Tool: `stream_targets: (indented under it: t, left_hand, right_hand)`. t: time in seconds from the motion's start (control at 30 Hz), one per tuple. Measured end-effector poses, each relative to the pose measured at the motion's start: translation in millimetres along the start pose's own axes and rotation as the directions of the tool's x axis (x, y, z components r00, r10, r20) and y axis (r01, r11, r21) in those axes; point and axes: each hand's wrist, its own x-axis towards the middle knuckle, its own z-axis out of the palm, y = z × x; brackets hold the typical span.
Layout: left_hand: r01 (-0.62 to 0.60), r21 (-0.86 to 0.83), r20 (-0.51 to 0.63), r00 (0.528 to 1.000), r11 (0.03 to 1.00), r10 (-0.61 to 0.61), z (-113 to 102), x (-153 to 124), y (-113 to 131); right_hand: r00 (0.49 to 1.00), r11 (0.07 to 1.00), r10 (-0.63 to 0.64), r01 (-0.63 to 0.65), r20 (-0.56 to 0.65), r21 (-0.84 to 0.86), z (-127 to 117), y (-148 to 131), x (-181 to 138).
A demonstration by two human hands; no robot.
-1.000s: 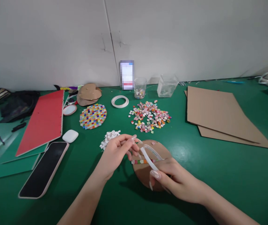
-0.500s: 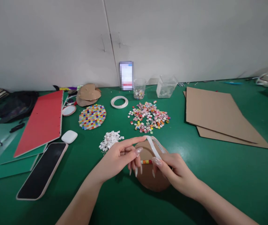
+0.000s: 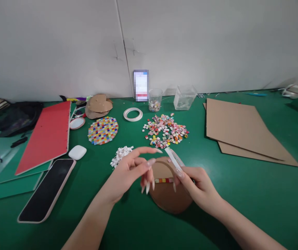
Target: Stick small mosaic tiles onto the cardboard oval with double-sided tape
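My right hand (image 3: 199, 182) is closed on a roll of white tape (image 3: 173, 159), tilted over the far part of a round cardboard disc (image 3: 168, 199). A short row of coloured mosaic tiles (image 3: 163, 180) runs across the disc's middle. My left hand (image 3: 134, 172) hovers at the disc's left side, fingers apart and holding nothing. Its index fingertip points at the tape's upper end with a small gap between. White paper squares (image 3: 120, 155) lie in a pile just behind my left hand, partly covered by it. My right hand hides the disc's right side.
Beyond the disc lie loose coloured tiles (image 3: 167, 129), a white tape ring (image 3: 133, 114), a plastic cup (image 3: 155, 100) and a clear box (image 3: 185, 98). A tiled disc (image 3: 103, 130), a dark phone (image 3: 47, 191) and a red board (image 3: 46, 133) are left; cardboard sheets (image 3: 237, 128) are right.
My left hand has drawn slightly left, and its index fingertip has come away from the tape. The tape roll has shifted a little right with my right hand, showing more of the tile row.
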Motion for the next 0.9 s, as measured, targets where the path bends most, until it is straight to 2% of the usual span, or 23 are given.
stream_targets:
  t: [0.1, 0.17, 0.33, 0.47, 0.6, 0.9]
  left_hand:
    - [-0.069, 0.048, -0.211, 0.974, 0.996, 0.078, -0.9, 5.8, -2.6]
    - [-0.083, 0.072, -0.254, 0.962, 0.994, 0.099, 0.1, 8.3, -5.4]
    - [-0.034, 0.051, -0.187, 0.981, 0.998, 0.043, 6.9, 8.0, -10.1]
    - [0.015, 0.004, -0.093, 0.996, 1.0, -0.014, 7.7, 7.8, -9.7]
    - [0.02, 0.031, -0.062, 0.998, 0.999, -0.018, 6.5, 7.9, -8.9]
    - [0.0, 0.05, -0.009, 1.0, 0.999, 0.0, 8.1, 5.7, -7.7]
  right_hand:
    - [0.993, 0.996, -0.068, 0.061, 0.098, 0.071, -1.5, -2.2, -1.7]
    - [0.98, 0.985, -0.112, 0.088, 0.162, 0.146, -1.5, -2.9, -3.3]
    - [0.962, 0.97, -0.129, 0.072, 0.24, 0.234, 0.0, -0.8, -6.4]
    - [0.957, 0.979, -0.102, 0.048, 0.273, 0.196, 0.5, 0.2, -7.6]
    - [0.947, 0.991, -0.066, 0.026, 0.315, 0.129, 0.9, -0.1, -7.0]
    - [0.96, 0.988, -0.091, 0.055, 0.263, 0.142, 0.9, 1.0, -4.6]
